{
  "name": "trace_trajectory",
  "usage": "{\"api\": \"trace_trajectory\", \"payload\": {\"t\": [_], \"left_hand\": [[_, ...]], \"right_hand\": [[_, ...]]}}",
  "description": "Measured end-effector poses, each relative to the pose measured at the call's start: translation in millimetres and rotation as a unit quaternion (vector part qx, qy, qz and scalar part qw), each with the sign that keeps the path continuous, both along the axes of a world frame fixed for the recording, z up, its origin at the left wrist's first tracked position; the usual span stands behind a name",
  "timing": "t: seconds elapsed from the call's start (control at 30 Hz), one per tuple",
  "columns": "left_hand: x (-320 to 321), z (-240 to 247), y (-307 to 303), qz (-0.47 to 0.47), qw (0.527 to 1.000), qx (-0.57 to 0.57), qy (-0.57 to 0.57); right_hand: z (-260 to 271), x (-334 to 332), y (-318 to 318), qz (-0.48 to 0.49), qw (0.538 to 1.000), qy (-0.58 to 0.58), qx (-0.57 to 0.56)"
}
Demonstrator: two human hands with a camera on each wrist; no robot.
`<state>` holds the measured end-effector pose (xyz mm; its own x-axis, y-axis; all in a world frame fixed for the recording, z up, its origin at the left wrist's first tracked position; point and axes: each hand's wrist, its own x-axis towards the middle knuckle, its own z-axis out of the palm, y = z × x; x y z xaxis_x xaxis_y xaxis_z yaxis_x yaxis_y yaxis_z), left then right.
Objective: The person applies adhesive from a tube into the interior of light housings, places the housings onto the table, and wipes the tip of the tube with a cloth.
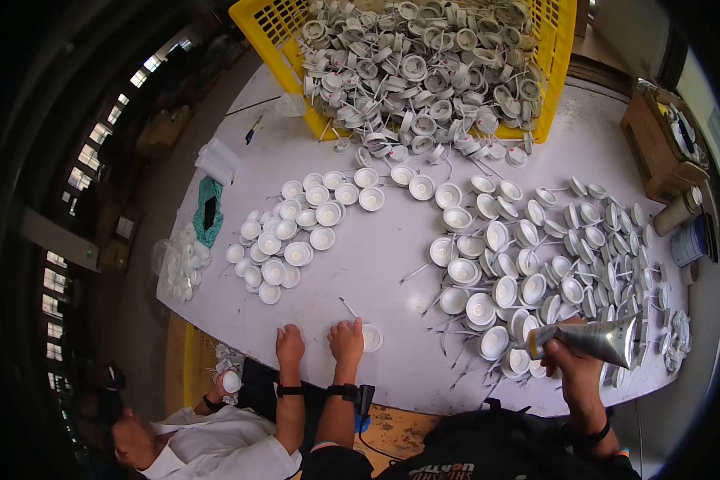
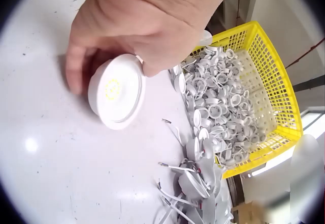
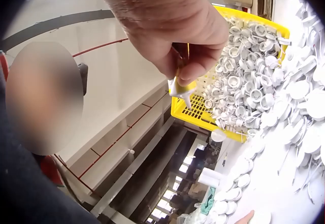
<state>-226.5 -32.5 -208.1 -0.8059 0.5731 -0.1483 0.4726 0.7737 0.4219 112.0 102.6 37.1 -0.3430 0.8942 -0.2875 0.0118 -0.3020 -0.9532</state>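
Note:
My left hand [image 1: 346, 342] is at the table's near side, thumb and fingers pinching the rim of a round white downlight [image 2: 118, 92]. In the left wrist view the lamp stands tilted on its edge, a ring of yellow dots on its face; a short white cable [image 1: 347, 307] lies by the hand in the head view. On the right, my right hand [image 1: 574, 370] grips a silver squeeze tube [image 1: 596, 340] above the crowded lamps. Its white nozzle [image 3: 186, 98] sticks out past the fingers in the right wrist view.
Many white downlights [image 1: 496, 234] with cables cover the table's right side; a smaller group [image 1: 298, 254] lies left of centre. A yellow crate [image 1: 554, 88] heaped with lamp parts stands at the back. Another person's hand [image 1: 290, 346] rests near my left hand. A cardboard box [image 1: 652, 152] is at right.

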Motion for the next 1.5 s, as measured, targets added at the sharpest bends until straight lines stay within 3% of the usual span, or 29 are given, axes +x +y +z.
{"api": "trace_trajectory", "payload": {"t": [0.03, 0.1, 0.13, 0.17, 0.23, 0.3, 0.37, 0.43, 0.5, 0.6, 0.63, 0.7, 0.73, 0.8, 0.87, 0.93, 1.07, 1.2, 1.27, 1.37, 1.4, 1.43, 1.5], "left_hand": [[-3, 8, 10, -0.01, 0.979, 0.028, 0.203], [-20, 9, 34, -0.045, 0.966, 0.091, 0.238], [-28, 11, 54, -0.011, 0.984, 0.174, 0.022], [-36, 14, 75, 0.022, 0.949, 0.248, -0.196], [-47, 39, 125, 0.147, 0.834, 0.289, -0.447], [-63, 23, 174, 0.152, 0.826, 0.337, -0.425], [-72, 11, 224, 0.171, 0.866, 0.337, -0.327], [-92, -28, 266, 0.191, 0.91, 0.33, -0.164], [-96, -30, 288, 0.206, 0.919, 0.289, -0.173], [-98, -33, 305, 0.24, 0.95, 0.197, 0.026], [-105, -39, 306, 0.24, 0.951, 0.192, 0.028], [-118, -39, 297, 0.122, 0.957, 0.204, -0.166], [-116, -40, 292, 0.122, 0.958, 0.201, -0.163], [-92, -6, 275, 0.128, 0.891, 0.182, -0.395], [-74, 14, 254, 0.112, 0.836, 0.182, -0.505], [-51, 32, 227, 0.079, 0.744, 0.25, -0.615], [17, 87, 169, 0.012, 0.667, 0.325, -0.67], [94, 134, 116, -0.079, 0.621, 0.31, -0.716], [131, 164, 98, -0.058, 0.442, 0.368, -0.816], [173, 192, 83, -0.069, 0.421, 0.355, -0.832], [183, 196, 77, -0.078, 0.435, 0.337, -0.831], [192, 199, 71, -0.079, 0.427, 0.327, -0.839], [207, 202, 64, -0.08, 0.393, 0.322, -0.858]], "right_hand": [[-2, -3, 4, -0.012, 1.0, 0.001, 0.0], [-6, -8, 11, -0.023, 1.0, 0.005, 0.004], [-8, -11, 16, -0.04, 0.999, 0.016, -0.002], [-10, -14, 20, -0.057, 0.998, 0.026, -0.009], [-15, -18, 29, -0.068, 0.997, 0.022, -0.016], [-18, -20, 38, -0.085, 0.996, 0.013, -0.023], [-32, -14, 42, -0.067, 0.998, 0.004, -0.014], [-40, -11, 48, -0.125, 0.992, -0.027, 0.001], [-43, -8, 53, -0.124, 0.991, -0.047, 0.007], [-45, -4, 58, -0.117, 0.992, -0.052, 0.006], [-46, -5, 60, -0.117, 0.992, -0.052, 0.001], [-47, -8, 59, -0.137, 0.989, -0.052, 0.013], [-50, -6, 58, -0.147, 0.988, -0.047, 0.01], [-50, -2, 54, -0.13, 0.991, -0.043, 0.0], [-47, 0, 51, -0.107, 0.994, -0.037, 0.004], [-43, 6, 45, -0.106, 0.994, -0.027, 0.012], [-18, 9, 34, -0.13, 0.991, 0.003, 0.021], [-9, 33, 17, -0.101, 0.993, 0.031, 0.05], [1, 40, 7, -0.086, 0.994, 0.046, 0.053], [11, 49, -2, -0.026, 0.994, 0.041, 0.094], [15, 50, -4, -0.011, 0.99, 0.023, 0.137], [17, 48, -8, -0.044, 0.985, -0.004, 0.164], [25, 53, -7, 0.025, 0.977, -0.062, 0.204]]}}
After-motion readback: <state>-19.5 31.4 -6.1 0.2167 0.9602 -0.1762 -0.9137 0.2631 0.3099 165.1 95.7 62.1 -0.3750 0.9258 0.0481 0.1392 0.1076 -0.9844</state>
